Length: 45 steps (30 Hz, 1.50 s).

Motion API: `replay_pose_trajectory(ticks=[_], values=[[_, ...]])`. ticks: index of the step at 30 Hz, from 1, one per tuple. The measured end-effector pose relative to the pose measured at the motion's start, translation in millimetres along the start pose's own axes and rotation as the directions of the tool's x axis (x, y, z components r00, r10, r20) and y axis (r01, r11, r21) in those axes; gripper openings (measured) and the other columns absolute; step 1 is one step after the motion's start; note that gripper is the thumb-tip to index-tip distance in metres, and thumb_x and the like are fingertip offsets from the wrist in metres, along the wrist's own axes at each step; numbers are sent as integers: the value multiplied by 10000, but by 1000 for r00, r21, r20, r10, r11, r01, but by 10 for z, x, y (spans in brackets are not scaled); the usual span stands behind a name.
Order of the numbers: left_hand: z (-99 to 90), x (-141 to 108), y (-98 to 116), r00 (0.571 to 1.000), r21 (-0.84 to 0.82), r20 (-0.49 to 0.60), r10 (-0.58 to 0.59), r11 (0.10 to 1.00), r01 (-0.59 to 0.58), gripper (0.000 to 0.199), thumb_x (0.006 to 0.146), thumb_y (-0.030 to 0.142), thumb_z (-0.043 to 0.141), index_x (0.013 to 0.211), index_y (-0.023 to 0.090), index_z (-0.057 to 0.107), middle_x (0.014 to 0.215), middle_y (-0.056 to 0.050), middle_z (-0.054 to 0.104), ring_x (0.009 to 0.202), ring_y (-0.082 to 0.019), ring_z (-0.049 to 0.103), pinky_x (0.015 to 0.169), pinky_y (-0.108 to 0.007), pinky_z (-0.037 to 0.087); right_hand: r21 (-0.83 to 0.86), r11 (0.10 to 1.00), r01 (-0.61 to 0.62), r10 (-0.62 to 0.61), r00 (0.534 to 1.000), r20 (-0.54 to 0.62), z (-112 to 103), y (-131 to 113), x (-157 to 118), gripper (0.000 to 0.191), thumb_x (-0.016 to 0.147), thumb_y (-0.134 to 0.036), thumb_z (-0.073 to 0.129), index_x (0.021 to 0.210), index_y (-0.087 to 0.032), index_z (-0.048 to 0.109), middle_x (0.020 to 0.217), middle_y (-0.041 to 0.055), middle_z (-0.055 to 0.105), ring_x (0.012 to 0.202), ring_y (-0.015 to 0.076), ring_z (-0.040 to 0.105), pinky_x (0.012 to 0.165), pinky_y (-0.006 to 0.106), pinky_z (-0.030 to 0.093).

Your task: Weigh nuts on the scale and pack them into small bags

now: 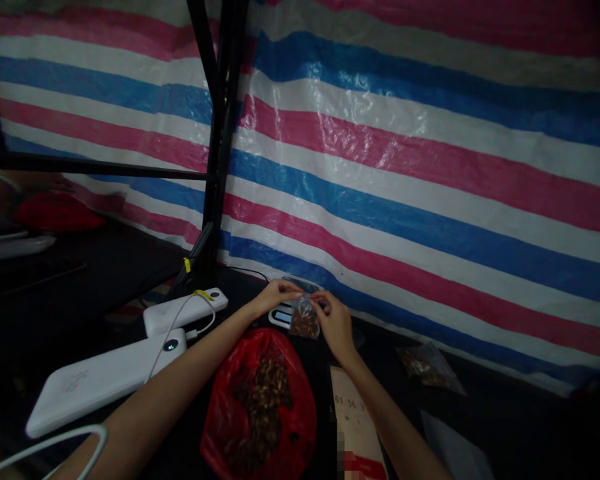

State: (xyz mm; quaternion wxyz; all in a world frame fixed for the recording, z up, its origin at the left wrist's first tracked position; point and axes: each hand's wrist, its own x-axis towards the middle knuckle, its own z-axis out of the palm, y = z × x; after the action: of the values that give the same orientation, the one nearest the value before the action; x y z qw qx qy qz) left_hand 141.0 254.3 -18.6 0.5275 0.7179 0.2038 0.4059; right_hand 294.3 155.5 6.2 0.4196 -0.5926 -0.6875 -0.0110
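A small clear bag (305, 321) with brown bits inside hangs between my hands. My left hand (279, 295) pinches its top edge from the left, and my right hand (333, 319) pinches the same edge from the right. Just behind and left of the bag is a small white scale (280, 317) with a lit display, partly hidden. Nearer to me, between my forearms, an open red plastic bag (305, 407) holds a heap of brown pieces.
Two white power banks (103, 380) with cables lie at left. A filled clear bag (427, 367), an empty-looking bag (455, 447) and a phone-like screen showing digits (355, 407) lie at right. Striped sheeting and a black frame stand behind. Another person's arm shows far left.
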Motion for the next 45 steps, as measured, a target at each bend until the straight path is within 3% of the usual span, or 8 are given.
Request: replay_pose_trajectory(ticks=[5, 10, 17, 23, 28, 34, 39, 45], values=[[152, -205, -164, 981, -127, -174, -89, 990, 67, 348, 538, 409, 733, 680, 99, 663, 626, -29, 648, 591, -128, 571, 611, -235, 436, 104, 988, -111, 119, 991, -67, 9, 18, -103, 263, 755, -352, 525, 997, -258, 570, 848, -14, 667, 523, 119, 562, 567, 253, 427], [158, -250, -121, 950, -250, -285, -126, 967, 53, 403, 577, 472, 691, 744, 106, 667, 687, -47, 674, 600, -138, 593, 613, -246, 456, 432, 878, -205, 231, 973, -7, 58, 69, -96, 348, 713, -408, 565, 993, -204, 584, 817, 31, 666, 480, 119, 558, 474, 242, 437], [229, -267, 16, 903, -102, -427, -33, 995, -12, 369, 581, 467, 684, 710, 121, 681, 701, -48, 685, 660, -168, 606, 666, -274, 463, 664, 678, -316, 354, 932, 82, 93, 119, -34, 383, 614, -377, 649, 924, -155, 611, 771, 55, 670, 394, 90, 490, 372, 220, 382], [294, -269, 64, 861, -66, -508, -10, 997, -27, 366, 597, 457, 676, 735, 119, 687, 733, -46, 686, 707, -176, 607, 693, -275, 456, 629, 715, -306, 388, 922, 8, 14, 8, 31, 254, 589, -329, 651, 778, -160, 625, 677, 22, 652, 384, 66, 437, 323, 175, 294], [285, -275, 114, 888, -41, -459, 20, 998, -44, 359, 618, 467, 657, 719, 123, 670, 698, -33, 672, 685, -157, 597, 684, -261, 453, 634, 698, -333, 355, 930, 96, -36, -3, 60, 408, 584, -355, 659, 946, -179, 595, 691, 3, 650, 412, 72, 451, 321, 162, 299], [353, -298, 101, 885, -27, -465, 26, 999, -43, 349, 574, 439, 697, 702, 116, 660, 672, -37, 659, 631, -140, 575, 633, -245, 440, 593, 741, -314, 244, 949, 198, -77, 33, 97, 324, 627, -349, 627, 912, -194, 616, 775, 14, 666, 522, 102, 548, 363, 161, 352], [378, -332, 112, 881, 131, -461, 102, 990, -46, 296, 640, 407, 659, 720, 122, 669, 696, -41, 662, 647, -144, 567, 629, -242, 428, 470, 848, -244, 186, 968, 167, -109, 57, 107, 295, 611, -336, 660, 871, -199, 635, 696, 1, 663, 479, 106, 543, 423, 200, 394], [397, -364, 205, 832, 315, -517, 204, 948, -36, 254, 672, 379, 636, 735, 135, 673, 695, -27, 663, 685, -155, 571, 666, -246, 425, 507, 838, -199, 162, 980, 116, -104, -11, 107, 209, 601, -276, 666, 771, -176, 595, 588, -13, 636, 561, 134, 580, 541, 229, 416]])
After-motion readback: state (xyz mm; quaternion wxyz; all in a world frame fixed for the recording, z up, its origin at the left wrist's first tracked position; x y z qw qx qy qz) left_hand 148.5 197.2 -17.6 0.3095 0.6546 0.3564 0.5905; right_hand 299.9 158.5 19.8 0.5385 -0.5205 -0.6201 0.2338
